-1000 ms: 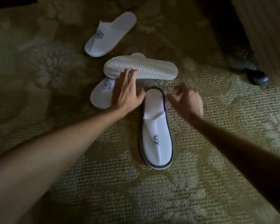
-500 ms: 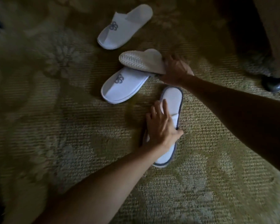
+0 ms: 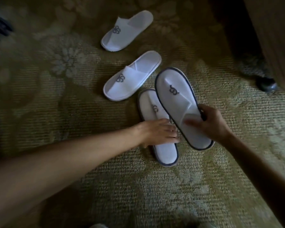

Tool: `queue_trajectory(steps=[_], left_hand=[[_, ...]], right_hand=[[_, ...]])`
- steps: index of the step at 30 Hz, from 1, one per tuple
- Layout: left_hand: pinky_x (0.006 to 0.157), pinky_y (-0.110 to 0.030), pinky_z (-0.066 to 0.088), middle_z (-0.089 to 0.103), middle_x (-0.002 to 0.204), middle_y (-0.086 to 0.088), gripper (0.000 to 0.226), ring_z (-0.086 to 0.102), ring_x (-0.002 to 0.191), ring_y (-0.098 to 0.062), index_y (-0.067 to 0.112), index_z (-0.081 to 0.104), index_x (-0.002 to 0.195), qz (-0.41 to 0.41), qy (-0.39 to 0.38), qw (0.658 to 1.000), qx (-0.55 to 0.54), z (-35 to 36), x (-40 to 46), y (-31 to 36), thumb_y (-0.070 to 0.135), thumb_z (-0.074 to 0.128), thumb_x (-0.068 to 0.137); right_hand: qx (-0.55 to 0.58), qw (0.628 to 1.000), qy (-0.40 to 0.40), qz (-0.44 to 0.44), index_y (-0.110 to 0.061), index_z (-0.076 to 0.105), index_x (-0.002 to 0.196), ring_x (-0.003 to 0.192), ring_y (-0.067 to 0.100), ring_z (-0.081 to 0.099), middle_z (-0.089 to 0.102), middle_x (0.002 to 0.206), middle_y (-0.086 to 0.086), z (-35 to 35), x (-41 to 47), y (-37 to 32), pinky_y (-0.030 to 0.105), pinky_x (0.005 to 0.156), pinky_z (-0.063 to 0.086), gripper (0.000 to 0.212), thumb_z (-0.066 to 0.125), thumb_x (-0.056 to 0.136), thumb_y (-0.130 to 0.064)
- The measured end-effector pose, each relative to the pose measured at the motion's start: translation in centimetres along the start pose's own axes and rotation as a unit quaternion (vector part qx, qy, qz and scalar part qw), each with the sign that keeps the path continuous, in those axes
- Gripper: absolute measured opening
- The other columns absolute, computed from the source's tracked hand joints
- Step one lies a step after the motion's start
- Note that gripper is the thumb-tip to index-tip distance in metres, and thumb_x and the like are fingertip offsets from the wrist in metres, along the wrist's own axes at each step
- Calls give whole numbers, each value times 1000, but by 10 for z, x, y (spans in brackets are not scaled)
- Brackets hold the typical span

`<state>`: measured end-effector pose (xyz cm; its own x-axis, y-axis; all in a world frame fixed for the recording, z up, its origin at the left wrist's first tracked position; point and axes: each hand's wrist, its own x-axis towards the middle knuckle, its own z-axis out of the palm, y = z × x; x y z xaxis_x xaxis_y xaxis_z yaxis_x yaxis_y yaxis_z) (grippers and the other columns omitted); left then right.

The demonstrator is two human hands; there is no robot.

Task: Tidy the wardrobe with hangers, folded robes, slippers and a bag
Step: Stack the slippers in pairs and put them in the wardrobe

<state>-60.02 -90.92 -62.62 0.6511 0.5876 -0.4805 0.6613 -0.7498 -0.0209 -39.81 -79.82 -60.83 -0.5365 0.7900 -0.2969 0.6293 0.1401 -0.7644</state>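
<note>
Right hand (image 3: 212, 122) grip: fingers and thumb curled round the heel end of a dark-trimmed slipper (image 3: 179, 99), thumb across the insole, fingers wrapped over the far edge. That slipper is upper side up and logo visible, toe pointing away from the person; it looks raised off the carpet (image 3: 56, 112) at a tilt, but contact underneath can't be confirmed. It overlaps the right edge of a second trimmed slipper (image 3: 161, 150), which lies flat on the carpet, toe away, heel toward the person. Left hand (image 3: 156, 132) grip: not closed on anything, fingers straight and laid flat across the middle of that floor slipper, palm down, fingertips reaching to the held slipper's near edge. Just up-left of the pair sits a plain white slipper (image 3: 132, 78), upper side up, logo showing, toe toward lower left, heel near the held slipper's toe but apart from it. Further away, another plain white slipper (image 3: 125, 32) at the same angle, well apart from the rest. All on a patterned olive carpet with pale floral motifs. Upper right: a furniture panel (image 3: 273, 38) with a dark rounded foot (image 3: 266, 84) on the carpet. Dark object (image 3: 0, 25) at the far left edge, too dim to identify.
</note>
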Motion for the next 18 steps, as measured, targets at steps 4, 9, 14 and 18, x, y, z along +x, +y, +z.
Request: queue_trajectory(steps=[4,9,14,18], left_hand=[[114,-46,37,49,146,-8,66,46,135,-30,13,57,134,-64,203,967,-140,15,-35,12,11,75,71],[83,-44,53,62,92,5,27,61,87,-18,28,53,90,-479,421,504,-582,21,-45,14,54,51,83],[81,-29,51,68,109,1,31,65,97,-16,19,64,114,-545,380,353,-659,24,-62,-10,42,65,93],[91,-34,52,66,123,-6,47,64,110,-25,16,62,124,-584,354,320,-657,53,-87,-7,45,68,88]], right_hand=[[155,987,11,39,-12,69,100,73,21,74,75,85,8,18,-39,3,41,59,61,28,83,81,-26],[260,960,-60,85,-6,65,110,86,34,74,75,97,13,62,-62,-21,50,66,62,32,77,88,-26],[192,973,-113,57,-14,67,110,89,24,74,75,99,6,99,-52,-47,47,74,63,40,76,85,-43],[-20,999,37,14,-17,60,122,77,18,72,74,101,0,85,-28,-46,36,66,60,43,68,91,-45]])
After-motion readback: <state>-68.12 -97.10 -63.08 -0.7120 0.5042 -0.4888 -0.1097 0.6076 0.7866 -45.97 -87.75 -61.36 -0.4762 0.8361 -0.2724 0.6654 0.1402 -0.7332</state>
